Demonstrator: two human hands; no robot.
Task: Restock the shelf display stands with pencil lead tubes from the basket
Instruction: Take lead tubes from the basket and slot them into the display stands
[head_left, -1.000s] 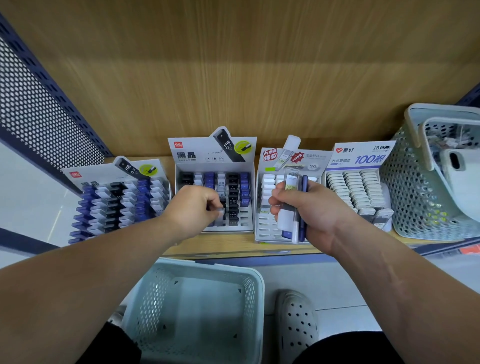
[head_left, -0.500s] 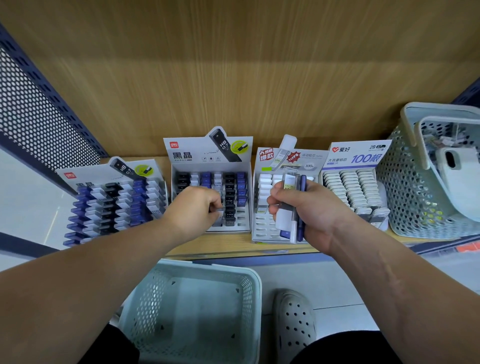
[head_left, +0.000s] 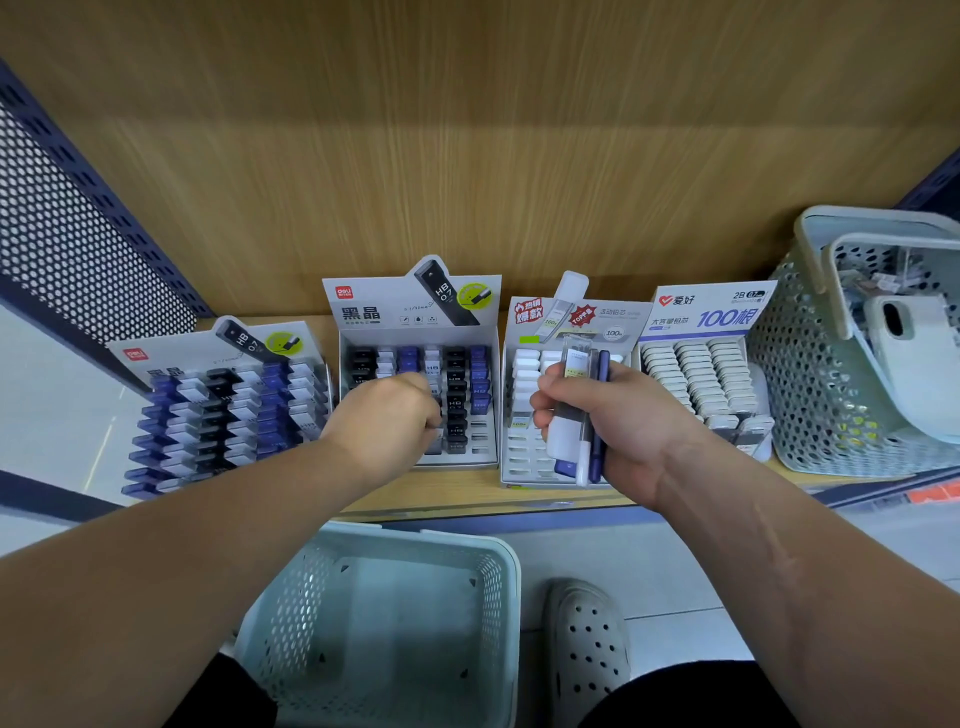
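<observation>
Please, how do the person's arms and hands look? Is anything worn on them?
The left forearm and right forearm are bare to the frame edge: no sleeves show. The left hand and right hand carry no gloves, and no watch, bracelet or ring is visible. A faint long line runs along the right forearm.

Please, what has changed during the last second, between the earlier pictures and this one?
Nothing visibly moved. The left hand stays curled at the front slots of the second stand from the left, the right hand keeps gripping its bundle of lead tubes, and the floor basket and shelf basket stay put.
</observation>
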